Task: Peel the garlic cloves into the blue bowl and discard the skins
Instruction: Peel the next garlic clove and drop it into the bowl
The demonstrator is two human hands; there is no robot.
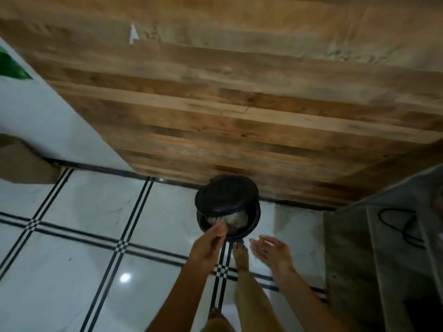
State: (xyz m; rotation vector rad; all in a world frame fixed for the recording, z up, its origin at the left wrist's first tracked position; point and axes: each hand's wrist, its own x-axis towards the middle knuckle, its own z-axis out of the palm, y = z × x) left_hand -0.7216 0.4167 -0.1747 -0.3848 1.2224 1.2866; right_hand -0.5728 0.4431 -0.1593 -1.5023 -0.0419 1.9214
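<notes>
A black pedal bin (249, 224) stands on the floor against a wood-panelled wall, its lid (226, 195) tipped up. Pale scraps, perhaps garlic skins (236, 220), lie inside on a liner. My left hand (208, 245) reaches over the bin's near rim with fingers extended and blurred; small pale bits show at the fingertips. My right hand (272, 250) hovers open, palm up, to the right of the bin, holding nothing. A bare foot (240, 256) rests at the base of the bin. The blue bowl and garlic cloves are out of view.
White floor tiles (72, 259) with black stripes cover the floor. The wood-panelled wall (239, 104) rises behind the bin. A grey cabinet or counter edge (383, 236) with a black cable stands at the right. A white wall section (48, 116) is at the left.
</notes>
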